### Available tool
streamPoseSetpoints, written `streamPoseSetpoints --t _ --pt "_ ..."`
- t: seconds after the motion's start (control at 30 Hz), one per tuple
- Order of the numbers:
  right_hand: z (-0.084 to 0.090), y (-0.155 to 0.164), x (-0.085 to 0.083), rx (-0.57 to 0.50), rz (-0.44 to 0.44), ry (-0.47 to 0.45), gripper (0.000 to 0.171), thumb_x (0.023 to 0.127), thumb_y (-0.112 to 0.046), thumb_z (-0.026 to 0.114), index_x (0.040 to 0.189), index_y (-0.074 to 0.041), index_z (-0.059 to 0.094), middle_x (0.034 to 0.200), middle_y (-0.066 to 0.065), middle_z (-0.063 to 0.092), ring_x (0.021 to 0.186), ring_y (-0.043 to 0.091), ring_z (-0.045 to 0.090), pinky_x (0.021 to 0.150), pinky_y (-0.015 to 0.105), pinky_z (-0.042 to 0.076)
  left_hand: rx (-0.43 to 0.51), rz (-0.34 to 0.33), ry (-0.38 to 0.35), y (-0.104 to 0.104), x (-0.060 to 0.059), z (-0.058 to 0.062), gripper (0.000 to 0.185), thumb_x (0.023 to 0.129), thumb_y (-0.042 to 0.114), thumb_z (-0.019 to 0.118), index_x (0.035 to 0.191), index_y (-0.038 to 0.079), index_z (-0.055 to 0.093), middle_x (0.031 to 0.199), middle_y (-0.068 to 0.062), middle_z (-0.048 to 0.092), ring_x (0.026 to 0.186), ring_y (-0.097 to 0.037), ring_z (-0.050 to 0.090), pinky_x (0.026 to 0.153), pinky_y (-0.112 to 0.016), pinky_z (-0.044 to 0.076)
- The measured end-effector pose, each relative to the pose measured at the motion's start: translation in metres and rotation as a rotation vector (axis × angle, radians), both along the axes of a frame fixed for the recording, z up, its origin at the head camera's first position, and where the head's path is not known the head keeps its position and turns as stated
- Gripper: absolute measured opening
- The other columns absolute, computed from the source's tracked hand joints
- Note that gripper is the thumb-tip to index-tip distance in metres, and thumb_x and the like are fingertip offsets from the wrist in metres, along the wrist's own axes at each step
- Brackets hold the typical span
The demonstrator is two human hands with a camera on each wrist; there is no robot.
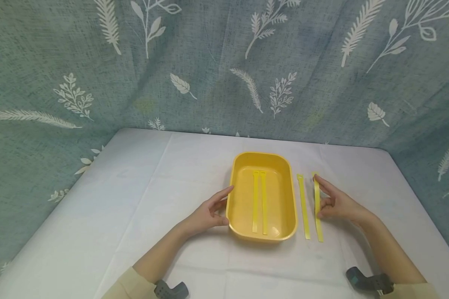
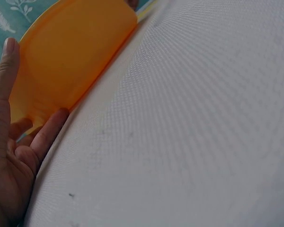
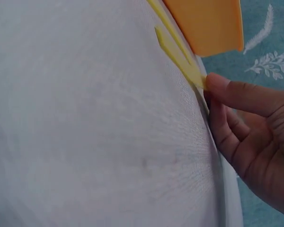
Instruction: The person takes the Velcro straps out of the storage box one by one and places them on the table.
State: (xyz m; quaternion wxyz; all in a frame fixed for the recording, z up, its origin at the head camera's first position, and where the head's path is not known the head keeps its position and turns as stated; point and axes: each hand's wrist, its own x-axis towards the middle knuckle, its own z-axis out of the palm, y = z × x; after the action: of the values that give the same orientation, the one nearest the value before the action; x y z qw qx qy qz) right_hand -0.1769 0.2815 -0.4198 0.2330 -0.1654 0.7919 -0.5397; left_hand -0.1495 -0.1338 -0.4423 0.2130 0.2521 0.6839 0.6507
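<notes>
A yellow plastic tray (image 1: 232, 216) sits on the table with two flat yellow cable ties (image 1: 255, 203) side by side in it. My left hand (image 1: 206, 214) touches the tray's left wall, fingers spread along it; the left wrist view shows them against the outside of the tray (image 2: 75, 52). To the right of the tray lies another yellow cable tie (image 1: 304, 207), its slotted head away from me. Just beyond it, my right hand (image 1: 338, 203) holds a further cable tie (image 1: 317, 195); the right wrist view shows thumb and finger pinching this cable tie (image 3: 180, 59).
A white cloth (image 1: 164, 187) covers the table. Behind and beside it hangs a blue-green curtain (image 1: 209, 104) with white leaf prints. A dark wrist device (image 1: 366, 280) is strapped to each forearm.
</notes>
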Motion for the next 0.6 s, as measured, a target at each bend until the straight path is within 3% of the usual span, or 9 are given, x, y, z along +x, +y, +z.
streamPoseSetpoints --t 0.27,0.4,0.47,0.53,0.6 --pt "0.0011 -0.0027 0.0013 0.099 -0.04 0.065 0.111 0.067 0.0 0.076 0.147 -0.016 0.0 0.149 0.026 -0.004 0.067 0.015 0.057 0.064 0.021 0.05 0.008 -0.008 -0.014 0.0008 0.0004 -0.0002 0.088 0.076 0.015 0.072 0.146 0.021 0.019 0.153 0.003 0.011 0.137 -0.028 0.022 0.089 -0.03 0.049" --pt "0.003 -0.005 0.0013 0.171 -0.05 0.098 0.111 0.066 -0.002 0.077 0.147 -0.014 0.002 0.148 0.028 0.007 0.066 0.016 0.057 0.064 0.021 0.05 0.006 -0.009 -0.014 0.0008 0.0 -0.0002 0.088 0.077 0.013 0.071 0.146 0.02 0.018 0.153 0.004 0.012 0.137 -0.028 0.023 0.087 -0.03 0.049" --pt "0.0041 -0.0064 0.001 0.232 -0.068 0.108 0.11 0.065 -0.005 0.078 0.147 -0.012 0.006 0.138 0.027 0.03 0.067 0.016 0.055 0.063 0.021 0.049 0.001 -0.006 -0.016 0.0006 -0.0002 -0.0004 0.088 0.077 0.011 0.071 0.146 0.021 0.018 0.153 0.005 0.012 0.137 -0.029 0.023 0.087 -0.03 0.05" --pt "0.0053 -0.008 0.0004 0.298 -0.087 0.119 0.106 0.064 -0.008 0.08 0.146 -0.01 0.012 0.115 0.022 0.05 0.068 0.018 0.052 0.06 0.021 0.046 -0.003 -0.005 -0.022 0.0003 -0.0004 -0.0008 0.088 0.077 0.009 0.071 0.146 0.021 0.018 0.152 0.005 0.012 0.137 -0.029 0.023 0.087 -0.031 0.05" --pt "0.0062 -0.0096 0.0001 0.366 -0.107 0.123 0.103 0.063 -0.012 0.081 0.145 -0.008 0.018 0.093 0.014 0.053 0.07 0.019 0.048 0.058 0.022 0.042 -0.002 -0.006 -0.023 0.0001 -0.0004 -0.0011 0.087 0.077 0.008 0.071 0.146 0.021 0.018 0.153 0.004 0.012 0.137 -0.029 0.023 0.086 -0.031 0.05"
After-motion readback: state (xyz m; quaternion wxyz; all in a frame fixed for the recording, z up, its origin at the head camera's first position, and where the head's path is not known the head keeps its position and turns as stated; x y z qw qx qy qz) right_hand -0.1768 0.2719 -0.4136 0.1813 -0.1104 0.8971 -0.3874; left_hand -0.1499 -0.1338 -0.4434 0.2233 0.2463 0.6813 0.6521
